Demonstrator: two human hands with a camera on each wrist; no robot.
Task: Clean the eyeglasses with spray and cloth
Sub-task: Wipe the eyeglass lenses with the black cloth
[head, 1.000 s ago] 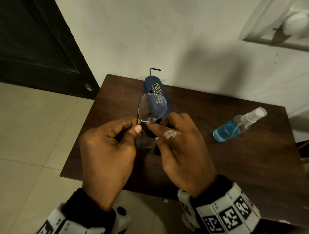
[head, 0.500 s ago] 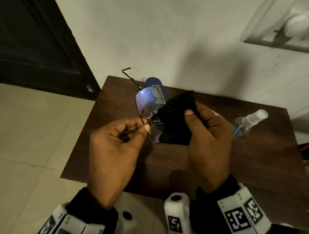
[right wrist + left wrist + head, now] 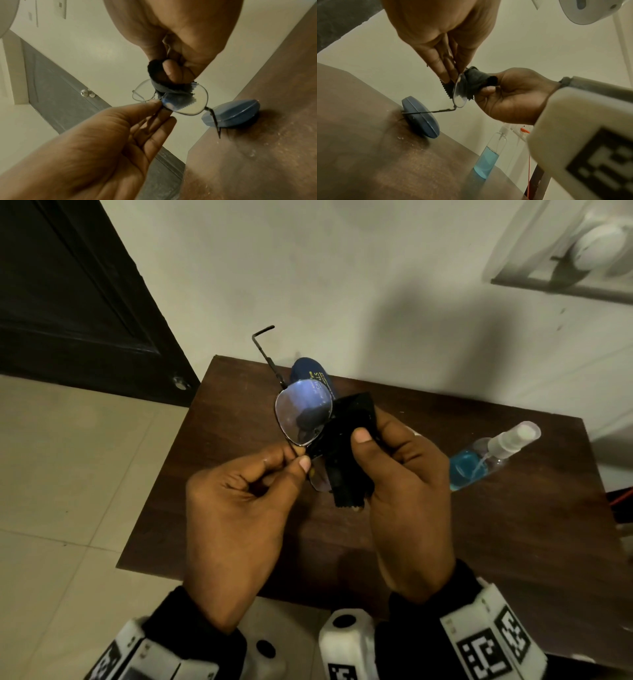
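Thin metal-framed eyeglasses (image 3: 303, 414) are held above the brown table (image 3: 479, 542). My left hand (image 3: 296, 457) pinches the frame near the bridge, with one temple sticking up and away. My right hand (image 3: 368, 436) pinches a black cloth (image 3: 342, 460) between thumb and fingers, and the cloth folds over the frame by the bridge and covers part of a lens. In the right wrist view the cloth (image 3: 171, 88) lies against the eyeglasses (image 3: 187, 106). The left wrist view shows a lens (image 3: 459, 93) edge-on beside the cloth (image 3: 477, 79). A spray bottle (image 3: 479, 460) of blue liquid lies on the table to the right.
A blue glasses case (image 3: 308, 369) sits at the table's far edge by the wall, under the eyeglasses. A dark door (image 3: 68, 302) with a knob (image 3: 87, 92) stands to the left. Tiled floor lies left of the table, and small droplets dot the tabletop (image 3: 250, 154).
My right hand left its pinch at the bridge, spread the black cloth out to the right, then brought it back onto the lens. The left hand tilted the glasses, swinging the temple up-left.
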